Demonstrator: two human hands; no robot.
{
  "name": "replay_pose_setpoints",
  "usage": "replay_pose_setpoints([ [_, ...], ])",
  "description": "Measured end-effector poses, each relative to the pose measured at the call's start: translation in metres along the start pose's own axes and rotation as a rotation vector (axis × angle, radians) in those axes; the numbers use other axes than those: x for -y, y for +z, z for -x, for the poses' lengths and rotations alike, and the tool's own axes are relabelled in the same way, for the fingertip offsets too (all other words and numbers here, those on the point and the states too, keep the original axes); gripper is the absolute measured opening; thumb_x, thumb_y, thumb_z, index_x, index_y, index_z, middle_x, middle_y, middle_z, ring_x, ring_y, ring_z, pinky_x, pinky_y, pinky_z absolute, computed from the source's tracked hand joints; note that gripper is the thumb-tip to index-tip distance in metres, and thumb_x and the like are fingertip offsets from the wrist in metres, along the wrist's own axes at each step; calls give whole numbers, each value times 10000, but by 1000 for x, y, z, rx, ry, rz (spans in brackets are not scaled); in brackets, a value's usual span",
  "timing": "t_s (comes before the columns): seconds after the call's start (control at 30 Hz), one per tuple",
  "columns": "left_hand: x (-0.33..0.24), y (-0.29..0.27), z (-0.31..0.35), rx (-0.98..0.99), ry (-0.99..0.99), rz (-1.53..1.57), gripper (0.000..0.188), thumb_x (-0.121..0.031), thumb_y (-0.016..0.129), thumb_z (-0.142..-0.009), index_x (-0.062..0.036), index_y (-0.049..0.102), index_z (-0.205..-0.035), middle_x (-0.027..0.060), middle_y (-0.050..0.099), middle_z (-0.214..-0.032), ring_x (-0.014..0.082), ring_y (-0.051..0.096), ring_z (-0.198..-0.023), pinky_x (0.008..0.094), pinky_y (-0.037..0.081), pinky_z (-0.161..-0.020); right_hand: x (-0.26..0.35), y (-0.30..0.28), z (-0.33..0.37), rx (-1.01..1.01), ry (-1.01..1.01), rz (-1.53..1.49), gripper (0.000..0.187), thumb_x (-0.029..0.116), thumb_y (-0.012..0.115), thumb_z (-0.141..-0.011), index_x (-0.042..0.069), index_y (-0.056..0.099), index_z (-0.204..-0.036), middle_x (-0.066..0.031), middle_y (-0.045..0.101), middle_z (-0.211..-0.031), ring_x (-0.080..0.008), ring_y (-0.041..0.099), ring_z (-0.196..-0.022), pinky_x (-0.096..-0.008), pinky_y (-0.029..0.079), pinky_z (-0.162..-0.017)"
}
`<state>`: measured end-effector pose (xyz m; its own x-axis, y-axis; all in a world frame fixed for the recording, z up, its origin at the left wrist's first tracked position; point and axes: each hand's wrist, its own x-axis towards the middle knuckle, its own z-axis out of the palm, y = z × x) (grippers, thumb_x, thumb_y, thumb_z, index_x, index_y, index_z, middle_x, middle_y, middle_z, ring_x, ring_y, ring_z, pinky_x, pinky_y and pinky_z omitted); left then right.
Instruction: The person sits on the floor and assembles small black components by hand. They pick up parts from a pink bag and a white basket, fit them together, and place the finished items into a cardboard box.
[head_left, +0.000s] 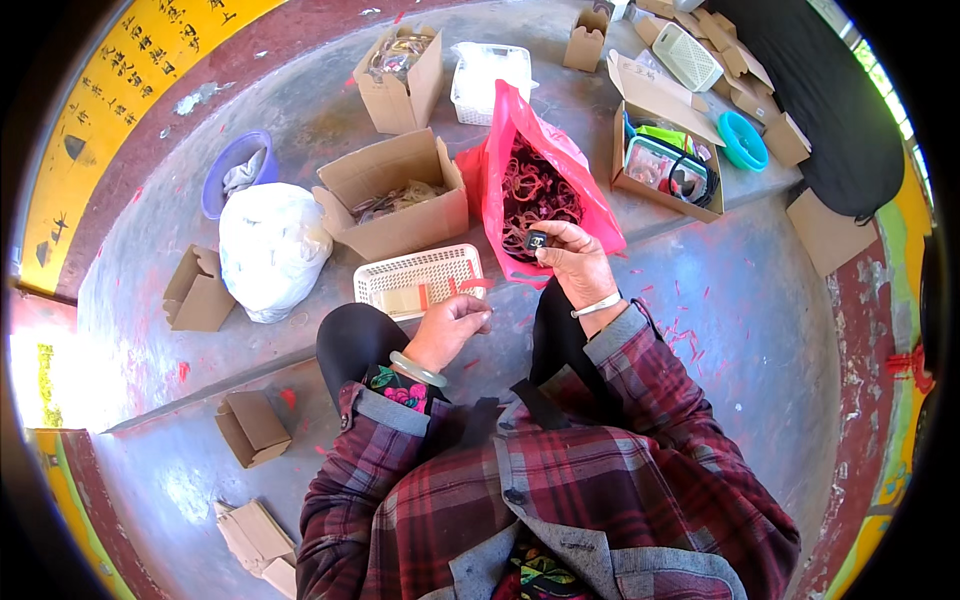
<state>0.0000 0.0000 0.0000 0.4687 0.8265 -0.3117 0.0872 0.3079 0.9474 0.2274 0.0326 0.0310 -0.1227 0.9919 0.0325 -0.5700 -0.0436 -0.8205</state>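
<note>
Pinched between the fingers of my right hand (580, 265) is a small black square piece (536, 240) with a pale mark on its face. That hand is at the near edge of a bright pink plastic bag (588, 190), which gapes wide and holds a heap of dark red and pinkish loops (545, 185). Lower and to the left, my left hand (450, 332) is closed, thumb against fingers; what it holds, if anything, is too small to make out. Just beyond it sits a shallow cream basket (375, 280) with flat tan pieces (395, 301) and a red strip inside.
An open cardboard box (400, 222) with loose items and a full white plastic bag (272, 250) stand left. A filled carton (665, 195) and turquoise basin (742, 140) are far right. A step edge (225, 385) crosses the floor; red scraps (685, 335) lie right of my knees.
</note>
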Motion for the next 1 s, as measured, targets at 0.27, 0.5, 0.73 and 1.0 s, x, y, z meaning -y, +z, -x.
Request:
replay_pose_setpoints([
  [0.27,0,2,0,-18,1,18,206,-91,554,-841,66,584,-971,94,625,-869,153,620,-776,269,499,-718,-4,-9,-2,-37,23,-57,283,-78,636,-731,1,613,-1001,-50,645,-865,-109,595,-749,-213,463,-665],
  [0.5,-5,2,1,-27,2,-19,202,-93,557,-840,58,587,-970,91,629,-861,151,622,-777,268,498,-721,-6,-10,-3,-83,14,-10,285,-73,641,-730,8,613,-1002,-46,642,-834,-113,600,-701,-221,468,-614],
  [0.73,-3,1,2,-19,10,-31,180,-120,543,-870,16,596,-974,47,628,-844,112,604,-774,236,476,-715,-7,-8,-3,-146,56,73,247,-10,635,-779,8,611,-1025,-52,644,-822,-133,608,-665,-227,474,-587],
  [1.0,-2,1,1,-42,-3,3,184,-96,566,-840,44,592,-957,78,628,-849,138,614,-768,265,495,-714,-3,-16,-4,-188,149,-377,197,263,540,-896,100,581,-998,-15,623,-802,-155,598,-816,-383,466,-811],
])
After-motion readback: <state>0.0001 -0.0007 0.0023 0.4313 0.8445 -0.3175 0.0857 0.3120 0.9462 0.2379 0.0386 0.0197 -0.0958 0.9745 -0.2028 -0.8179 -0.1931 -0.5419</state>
